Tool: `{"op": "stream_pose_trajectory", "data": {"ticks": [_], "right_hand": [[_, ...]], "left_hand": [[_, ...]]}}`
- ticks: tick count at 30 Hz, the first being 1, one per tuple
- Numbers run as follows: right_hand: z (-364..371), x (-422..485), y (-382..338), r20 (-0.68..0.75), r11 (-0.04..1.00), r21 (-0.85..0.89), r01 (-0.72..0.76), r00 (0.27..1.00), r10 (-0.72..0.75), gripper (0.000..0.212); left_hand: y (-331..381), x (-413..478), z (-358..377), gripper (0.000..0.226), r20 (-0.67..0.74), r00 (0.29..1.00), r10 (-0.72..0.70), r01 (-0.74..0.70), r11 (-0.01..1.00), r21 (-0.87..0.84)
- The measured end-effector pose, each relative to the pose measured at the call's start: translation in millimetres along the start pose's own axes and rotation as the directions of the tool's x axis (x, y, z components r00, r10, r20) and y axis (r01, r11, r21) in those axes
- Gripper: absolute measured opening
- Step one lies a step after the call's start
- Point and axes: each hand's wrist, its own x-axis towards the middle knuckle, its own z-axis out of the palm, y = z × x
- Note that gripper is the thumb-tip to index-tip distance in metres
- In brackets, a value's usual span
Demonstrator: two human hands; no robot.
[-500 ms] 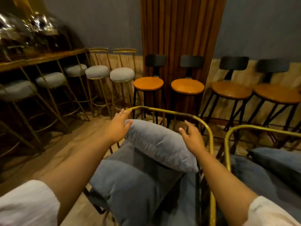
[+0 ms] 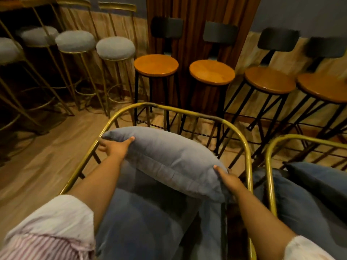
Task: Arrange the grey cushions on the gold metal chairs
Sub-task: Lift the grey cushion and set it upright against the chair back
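A grey back cushion point(image 2: 169, 158) lies tilted across the near gold metal chair point(image 2: 189, 111), inside its curved back rail. My left hand point(image 2: 116, 145) grips the cushion's far left corner, thumb on top. My right hand point(image 2: 228, 178) grips its near right corner beside the rail. Below it a grey seat cushion point(image 2: 146, 222) covers the seat. A second gold chair point(image 2: 270, 156) stands to the right with a darker grey back cushion point(image 2: 323, 182) and a seat cushion point(image 2: 296, 207) on it.
Along the far wall stand several wooden-seat black stools point(image 2: 155, 64) and, to the left, several gold bar stools with grey round pads point(image 2: 115, 47). Wooden floor point(image 2: 37, 166) lies open on the left.
Both hands have closed on the cushion's corners; before they rested open at its edges. The cushion now sits higher, closer to the back rail. The view has tilted downward and nearer.
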Motion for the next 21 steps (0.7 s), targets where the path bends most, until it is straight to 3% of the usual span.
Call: {"op": "stream_pose_trajectory", "data": {"ticks": [2,4,7,9,11,12,15,19,21], "right_hand": [[-12.7,6.9,-32.2,-0.006,1.0,-0.006,0.005,1.0,-0.005,0.058],[-26.7,10.7,-72.9,-0.018,0.995,0.104,0.004,1.0,-0.002,0.051],[-38.9,9.8,-120.1,-0.036,0.95,0.295,0.102,0.995,-0.096,0.035],[-35.8,8.4,-127.3,-0.1,0.884,0.376,0.276,0.961,-0.257,0.051],[-25.8,15.7,-120.8,-0.187,0.839,0.374,0.395,0.918,-0.349,0.09],[-20.4,18.6,-117.0,-0.206,0.835,0.332,0.439,0.897,-0.39,0.099],[-1.8,45.7,-115.8,-0.259,0.849,0.241,0.47,0.874,-0.411,0.098],[15.1,87.1,-121.6,-0.251,0.836,0.248,0.489,0.866,-0.432,0.114],[21.7,105.3,-116.8,-0.242,0.853,0.193,0.484,0.867,-0.437,0.114]], "left_hand": [[11.5,25.6,1.5,0.11,0.053,0.997,-0.06,0.062,0.997,-0.036],[28.5,45.8,5.9,0.096,0.248,0.969,0.002,-0.003,1.0,0.002],[58.8,58.3,16.3,0.099,0.332,0.935,0.125,-0.128,0.992,-0.011],[76.0,67.7,26.0,0.103,0.363,0.909,0.204,-0.208,0.978,-0.028],[88.6,78.1,39.9,0.094,0.414,0.877,0.245,-0.253,0.967,-0.038],[91.8,84.1,46.1,0.094,0.432,0.864,0.257,-0.26,0.964,-0.053],[104.8,99.0,66.9,0.099,0.44,0.847,0.298,-0.289,0.953,-0.089],[114.7,121.9,91.4,0.132,0.405,0.877,0.258,-0.218,0.965,-0.143],[109.0,136.5,104.2,0.134,0.386,0.867,0.314,-0.268,0.948,-0.17]]}}
